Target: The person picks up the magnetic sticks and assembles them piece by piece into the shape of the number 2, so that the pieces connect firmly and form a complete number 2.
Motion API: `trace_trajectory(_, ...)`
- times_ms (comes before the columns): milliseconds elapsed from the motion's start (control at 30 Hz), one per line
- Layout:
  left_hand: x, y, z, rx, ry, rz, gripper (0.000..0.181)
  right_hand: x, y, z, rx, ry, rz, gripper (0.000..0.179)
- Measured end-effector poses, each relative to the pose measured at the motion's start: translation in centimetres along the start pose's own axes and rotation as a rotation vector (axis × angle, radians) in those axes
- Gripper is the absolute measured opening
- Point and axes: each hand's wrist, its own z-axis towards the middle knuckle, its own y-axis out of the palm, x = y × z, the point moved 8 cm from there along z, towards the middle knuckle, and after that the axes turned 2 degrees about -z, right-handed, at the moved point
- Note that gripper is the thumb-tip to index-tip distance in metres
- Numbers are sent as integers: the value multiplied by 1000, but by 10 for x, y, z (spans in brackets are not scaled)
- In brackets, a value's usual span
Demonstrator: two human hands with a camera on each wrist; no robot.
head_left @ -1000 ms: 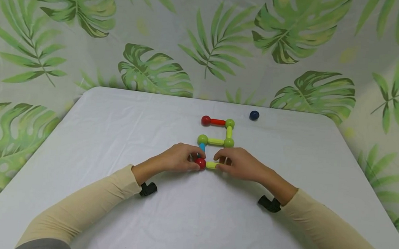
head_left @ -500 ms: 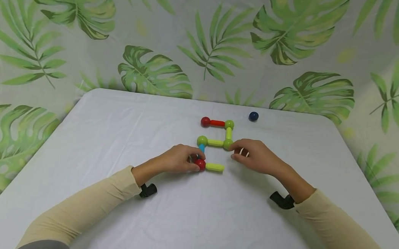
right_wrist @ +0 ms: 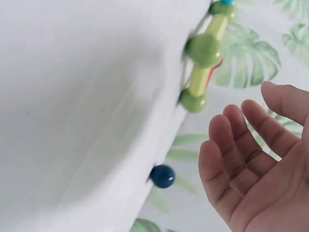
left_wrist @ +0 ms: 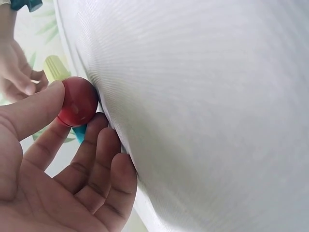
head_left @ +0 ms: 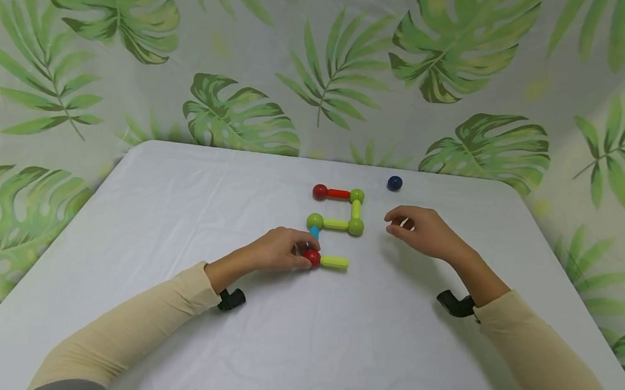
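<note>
My left hand [head_left: 279, 249] pinches a glossy red ball [left_wrist: 81, 101] between thumb and fingers, at the near end of a chain of balls and sticks on the table. A yellow-green stick [head_left: 335, 262] points right from that ball. A blue stick [head_left: 314, 233], partly hidden by my fingers, links it to a green ball [head_left: 314, 220]. Holding nothing, my right hand [head_left: 425, 230] hovers right of the chain with fingers loosely bent. The nearest loose piece to it is a dark blue ball [head_left: 395, 183], lying apart at the back; in the right wrist view it sits beyond the fingertips.
The chain continues through another yellow-green stick [head_left: 335, 224], a right-hand green ball [head_left: 356, 226], a far green ball [head_left: 357, 196] and a red stick [head_left: 338, 193] to a second red ball [head_left: 320, 192]. A leaf-patterned cloth [head_left: 246, 48] hangs behind the white table [head_left: 211, 183].
My right hand has let go of the near yellow-green stick and moved right and away from me, towards the back of the table. My left hand stays on the red ball.
</note>
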Motion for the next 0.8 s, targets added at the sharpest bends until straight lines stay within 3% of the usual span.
trace_trajectory(200, 2, 2, 0, -8, -2, -9, 28, 40, 1, 7, -4, 88, -6, 28)
trace_trajectory(367, 5, 2, 1, -16, 7, -4, 28, 62, -13, 20, 44, 121, 11, 34)
trace_trajectory(500, 4, 0, 0, -8, 8, 4, 28, 72, -24, 42, 69, 176, 53, 41)
trace_trajectory(633, 1, -1, -1, -6, -14, -10, 28, 80, -22, 70, 69, 258, 113, 46)
trace_trajectory(800, 1, 0, 0, -7, -3, -20, 29, 91, -16, 89, 75, 304, 56, 52)
